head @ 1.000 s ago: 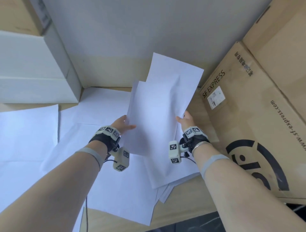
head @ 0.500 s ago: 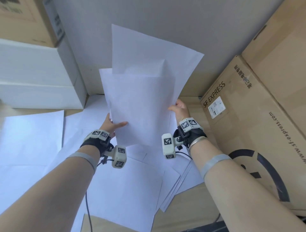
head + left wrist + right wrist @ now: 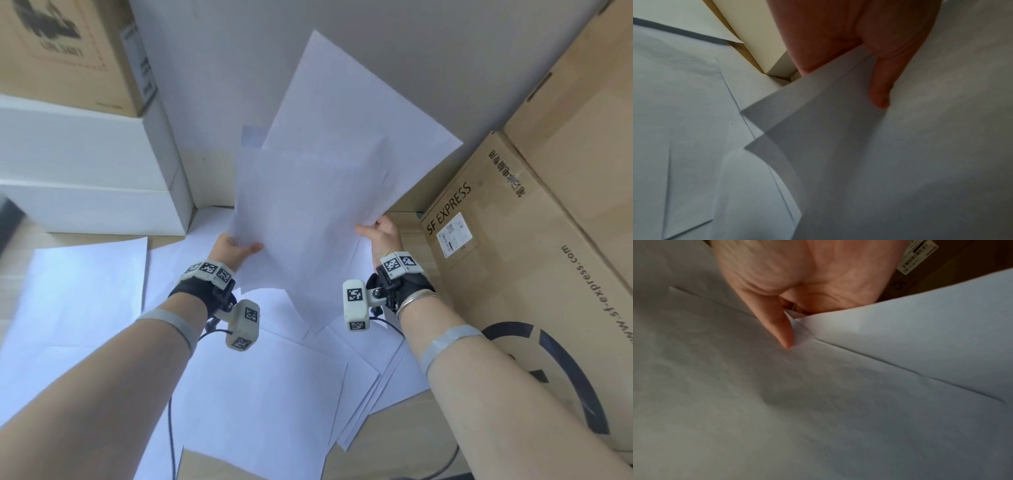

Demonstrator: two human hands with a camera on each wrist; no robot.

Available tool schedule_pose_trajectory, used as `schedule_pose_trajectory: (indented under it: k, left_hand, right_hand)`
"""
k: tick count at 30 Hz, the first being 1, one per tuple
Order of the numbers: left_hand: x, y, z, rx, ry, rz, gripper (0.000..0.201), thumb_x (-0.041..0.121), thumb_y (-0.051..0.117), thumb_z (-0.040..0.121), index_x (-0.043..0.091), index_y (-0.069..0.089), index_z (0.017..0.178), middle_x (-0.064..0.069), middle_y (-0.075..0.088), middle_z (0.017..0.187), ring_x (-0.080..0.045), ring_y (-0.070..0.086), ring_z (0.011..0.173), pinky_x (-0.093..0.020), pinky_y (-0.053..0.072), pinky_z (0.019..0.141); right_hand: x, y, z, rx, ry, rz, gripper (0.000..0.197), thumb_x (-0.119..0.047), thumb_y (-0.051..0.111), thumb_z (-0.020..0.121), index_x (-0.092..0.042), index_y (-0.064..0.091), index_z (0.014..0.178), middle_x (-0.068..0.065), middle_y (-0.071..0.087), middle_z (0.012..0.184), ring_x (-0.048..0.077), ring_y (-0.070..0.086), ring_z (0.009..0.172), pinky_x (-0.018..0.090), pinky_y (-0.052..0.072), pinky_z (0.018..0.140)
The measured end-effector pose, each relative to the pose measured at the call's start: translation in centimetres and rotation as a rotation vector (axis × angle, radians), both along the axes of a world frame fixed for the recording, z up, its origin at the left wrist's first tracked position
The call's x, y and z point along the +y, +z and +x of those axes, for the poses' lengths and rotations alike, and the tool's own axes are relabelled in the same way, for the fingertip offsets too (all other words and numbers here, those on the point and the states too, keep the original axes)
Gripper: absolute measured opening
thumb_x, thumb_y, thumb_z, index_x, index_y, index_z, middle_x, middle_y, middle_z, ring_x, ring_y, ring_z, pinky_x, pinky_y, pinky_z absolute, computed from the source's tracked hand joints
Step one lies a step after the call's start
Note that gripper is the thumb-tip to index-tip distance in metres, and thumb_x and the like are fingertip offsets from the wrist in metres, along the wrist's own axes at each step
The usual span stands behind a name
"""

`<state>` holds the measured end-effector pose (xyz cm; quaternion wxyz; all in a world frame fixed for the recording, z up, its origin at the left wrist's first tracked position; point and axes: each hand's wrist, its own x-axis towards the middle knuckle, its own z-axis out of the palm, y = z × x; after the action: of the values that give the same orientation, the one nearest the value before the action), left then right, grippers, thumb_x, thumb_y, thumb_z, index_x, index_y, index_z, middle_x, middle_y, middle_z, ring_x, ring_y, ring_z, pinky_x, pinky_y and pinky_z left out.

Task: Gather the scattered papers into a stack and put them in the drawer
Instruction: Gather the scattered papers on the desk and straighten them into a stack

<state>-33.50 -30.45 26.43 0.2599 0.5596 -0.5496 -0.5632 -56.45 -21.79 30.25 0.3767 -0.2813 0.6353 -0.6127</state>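
I hold a loose bunch of white sheets (image 3: 318, 205) upright above the table. My left hand (image 3: 236, 245) pinches their lower left edge, thumb on the near face (image 3: 881, 91). My right hand (image 3: 380, 233) pinches the lower right edge, thumb (image 3: 781, 331) pressed on the front sheet. The held sheets (image 3: 900, 162) are not squared; corners stick out at different angles. More white papers (image 3: 260, 394) lie scattered and overlapping on the wooden table (image 3: 394, 442) below. No drawer is in view.
A white box (image 3: 85, 178) stands at the back left with a cardboard box (image 3: 65, 51) on top. Large SF Express cartons (image 3: 520, 274) line the right side. A grey wall (image 3: 239, 68) is behind. A cable (image 3: 169, 438) hangs from my left wrist.
Both hands have lifted the bunch of sheets off the table and tipped it upright. In the last half second they rose slightly and the sheets fanned out more.
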Motion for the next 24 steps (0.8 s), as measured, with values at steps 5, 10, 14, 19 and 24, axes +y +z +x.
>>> schedule_pose_trajectory:
  k: [5,10,14,19,24]
  left_hand:
    - [-1.2,-0.1,0.8,0.164,0.067,0.055,0.044,0.033,0.082,0.064,0.001,0.065,0.090,-0.015,0.063,0.090,-0.028,0.059,0.086,-0.044,0.050,0.084]
    - [-0.5,1.3,0.4,0.283,0.067,0.161,0.008,0.011,0.068,0.082,0.008,0.061,0.085,-0.014,0.065,0.092,-0.027,0.062,0.081,-0.035,0.051,0.080]
    - [-0.4,0.6,0.6,0.327,0.085,0.244,0.010,0.002,0.064,0.083,0.011,0.059,0.083,-0.012,0.064,0.093,-0.029,0.062,0.088,-0.043,0.049,0.093]
    - [-1.2,-1.6,1.0,0.210,0.056,0.200,0.037,0.022,0.078,0.056,0.011,0.064,0.089,-0.024,0.063,0.119,-0.038,0.061,0.111,-0.053,0.042,0.104]
    - [-0.9,-2.5,0.8,0.107,0.028,0.200,0.053,0.012,0.077,0.070,-0.003,0.059,0.117,-0.023,0.062,0.123,-0.037,0.059,0.114,-0.051,0.042,0.104]
  right_hand:
    - [-0.7,1.5,0.6,0.036,0.001,-0.014,0.026,0.012,0.058,0.067,-0.014,0.055,0.068,-0.010,0.064,0.059,0.010,0.055,0.066,0.021,0.046,0.069]
    - [-1.7,2.2,1.1,0.048,-0.013,-0.055,0.019,0.004,0.049,0.054,-0.013,0.042,0.057,0.002,0.042,0.063,0.017,0.040,0.070,0.029,0.032,0.069]
    - [-1.8,2.0,0.7,0.130,0.047,0.015,0.006,0.004,0.054,0.061,0.002,0.053,0.067,0.006,0.052,0.068,0.018,0.046,0.075,0.030,0.037,0.072]
    - [-0.5,2.3,1.3,0.191,0.076,0.143,0.023,0.013,0.063,0.080,0.009,0.064,0.102,0.007,0.067,0.098,0.014,0.060,0.091,0.026,0.044,0.082]
    - [0.1,1.2,1.5,0.246,0.061,0.213,0.039,-0.001,0.070,0.080,0.002,0.060,0.117,0.013,0.064,0.118,0.012,0.055,0.101,0.015,0.039,0.083]
